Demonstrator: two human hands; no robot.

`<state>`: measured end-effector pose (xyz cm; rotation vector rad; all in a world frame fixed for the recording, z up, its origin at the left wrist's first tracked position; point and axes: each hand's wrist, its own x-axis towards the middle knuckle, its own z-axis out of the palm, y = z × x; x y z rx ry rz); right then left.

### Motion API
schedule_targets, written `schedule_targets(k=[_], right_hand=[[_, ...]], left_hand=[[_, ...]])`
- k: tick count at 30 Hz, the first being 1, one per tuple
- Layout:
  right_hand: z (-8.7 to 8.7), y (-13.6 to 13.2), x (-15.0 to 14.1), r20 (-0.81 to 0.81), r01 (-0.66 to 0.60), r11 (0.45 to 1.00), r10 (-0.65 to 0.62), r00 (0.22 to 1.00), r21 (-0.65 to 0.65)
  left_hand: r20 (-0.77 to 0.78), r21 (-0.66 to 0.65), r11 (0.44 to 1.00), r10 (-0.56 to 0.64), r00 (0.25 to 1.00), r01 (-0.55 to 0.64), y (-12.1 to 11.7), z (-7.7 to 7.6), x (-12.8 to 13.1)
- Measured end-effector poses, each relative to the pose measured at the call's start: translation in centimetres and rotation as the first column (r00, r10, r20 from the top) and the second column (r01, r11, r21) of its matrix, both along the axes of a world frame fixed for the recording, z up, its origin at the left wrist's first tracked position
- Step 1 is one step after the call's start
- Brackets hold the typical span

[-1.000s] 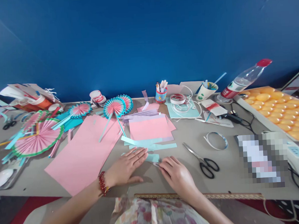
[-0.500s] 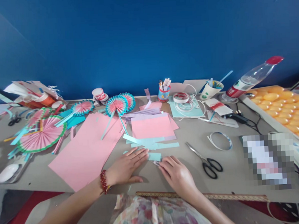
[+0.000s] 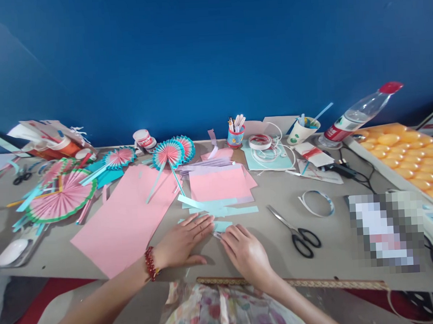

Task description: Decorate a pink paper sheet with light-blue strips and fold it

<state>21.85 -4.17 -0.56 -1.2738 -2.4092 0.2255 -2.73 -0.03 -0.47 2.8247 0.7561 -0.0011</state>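
Here, bare desk (image 3: 280,250) separates the scissors (image 3: 299,237) from the hands (image 3: 247,252).

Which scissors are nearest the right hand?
The scissors just right of the right hand, with their silver blades showing. The other scissors lie far away, on the left.

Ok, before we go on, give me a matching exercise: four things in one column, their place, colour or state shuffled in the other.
1. left hand
2. right hand
3. scissors
4. plastic bottle

A. red cap, near the wall
B. flat, beaded bracelet at the wrist
C. black handles, lying on the table
D. curled, a small pale item at its fingertips

Pairs: 1-B, 2-D, 3-C, 4-A
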Motion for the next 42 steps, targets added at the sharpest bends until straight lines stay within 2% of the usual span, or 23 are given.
schedule_targets(k=[6,11,15,21,29,35,39,42], right_hand=[[0.2,0.2,-0.3,0.003,0.004,1.0,-0.005,1.0,0.014],[0.2,0.2,-0.1,-0.016,0.008,1.0,-0.009,1.0,-0.017],[0.0,0.3,0.0,-0.017,0.009,0.999,-0.009,1.0,-0.051],[0.2,0.3,-0.5,0.016,-0.012,1.0,0.012,1.0,0.004],[0.4,0.3,-1.6,0.038,-0.03,0.999,0.029,0.999,0.034],[0.2,0.4,-2.1,0.042,-0.028,0.999,0.027,0.999,0.021],[0.1,0.5,-2.0,0.051,-0.026,0.999,0.027,0.998,-0.022],[0.2,0.6,-2.0,0.027,-0.024,0.999,0.025,0.999,-0.035]], left_hand=[[0.07,-0.083,0.996,-0.024,0.997,0.03,0.7,0.6,-1.3],[0.065,-0.047,0.999,0.014,0.998,-0.011,0.8,0.8,-2.9],[0.015,-0.022,1.0,0.005,1.0,-0.005,0.3,0.4,-2.8],[-0.023,0.006,1.0,0.005,1.0,-0.005,0.1,0.2,-2.6],[-0.009,0.013,1.0,0.001,1.0,-0.001,0.1,0.3,-2.6],[0.026,-0.031,0.999,-0.007,1.0,0.008,0.4,0.4,-3.0],[0.112,-0.096,0.993,0.084,0.99,-0.074,0.2,0.6,-4.2],[0.088,-0.117,0.988,0.107,0.99,-0.097,-0.2,0.5,-4.9]])
